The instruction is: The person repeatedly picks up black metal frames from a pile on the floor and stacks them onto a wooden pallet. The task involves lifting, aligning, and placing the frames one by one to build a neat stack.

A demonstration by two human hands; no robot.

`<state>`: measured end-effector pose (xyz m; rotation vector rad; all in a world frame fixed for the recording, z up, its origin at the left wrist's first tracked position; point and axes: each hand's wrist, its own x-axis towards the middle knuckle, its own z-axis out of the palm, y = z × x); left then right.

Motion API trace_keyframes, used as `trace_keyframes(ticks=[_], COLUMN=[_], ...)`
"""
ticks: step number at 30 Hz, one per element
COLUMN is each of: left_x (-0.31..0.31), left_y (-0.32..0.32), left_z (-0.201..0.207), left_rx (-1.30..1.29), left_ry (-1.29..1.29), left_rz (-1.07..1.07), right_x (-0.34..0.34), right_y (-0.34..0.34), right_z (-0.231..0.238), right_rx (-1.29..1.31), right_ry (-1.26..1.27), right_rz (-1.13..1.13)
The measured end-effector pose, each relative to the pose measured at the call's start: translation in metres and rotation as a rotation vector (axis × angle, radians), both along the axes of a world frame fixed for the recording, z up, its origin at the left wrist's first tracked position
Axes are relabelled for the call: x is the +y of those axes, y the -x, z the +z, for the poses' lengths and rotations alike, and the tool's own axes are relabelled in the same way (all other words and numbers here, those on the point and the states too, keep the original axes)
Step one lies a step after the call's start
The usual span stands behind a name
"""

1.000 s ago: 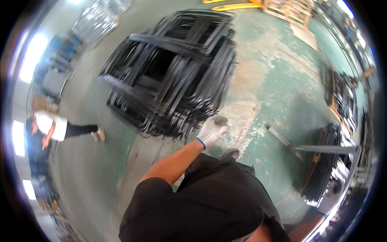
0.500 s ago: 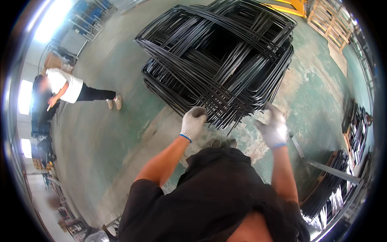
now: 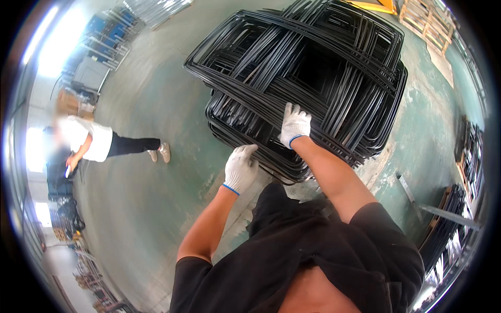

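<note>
Right hand (image 3: 296, 125): now on the black frames (image 3: 250, 93), within grasp — fingers bent, grip unclear.
Left hand (image 3: 241, 169): curled nearby; we can't tell its grip.

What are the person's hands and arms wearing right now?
The left hand and right hand each wear a white, knit-looking glove with a blue band at the wrist. The forearms are bare; short, black sleeves cover the upper arms.

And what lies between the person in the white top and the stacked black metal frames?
In the head view, worn grey-green floor separates that person from the frames.
</note>
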<state>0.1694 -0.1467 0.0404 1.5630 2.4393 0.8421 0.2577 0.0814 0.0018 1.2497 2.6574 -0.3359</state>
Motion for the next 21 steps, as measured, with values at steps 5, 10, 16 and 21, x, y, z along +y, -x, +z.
trace_keyframes(ticks=[5, 10, 16, 21], left_x=[0.055, 0.13, 0.172, 0.193], left_y=[0.111, 0.19, 0.222, 0.236], left_z=[-0.009, -0.025, -0.048, -0.055], left_rx=[0.216, 0.454, 0.407, 0.475], left_ry=[0.098, 0.185, 0.186, 0.282], left_rz=[-0.254, -0.463, -0.667, -0.78], right_x=[0.011, 0.001, -0.01, -0.01], right_y=[0.015, 0.007, -0.018, -0.026], right_z=[-0.025, 0.002, 0.029, 0.026], right_rx=[0.099, 0.127, 0.074, 0.12], right_ry=[0.124, 0.088, 0.117, 0.128], right_rz=[-0.049, -0.03, -0.052, -0.091])
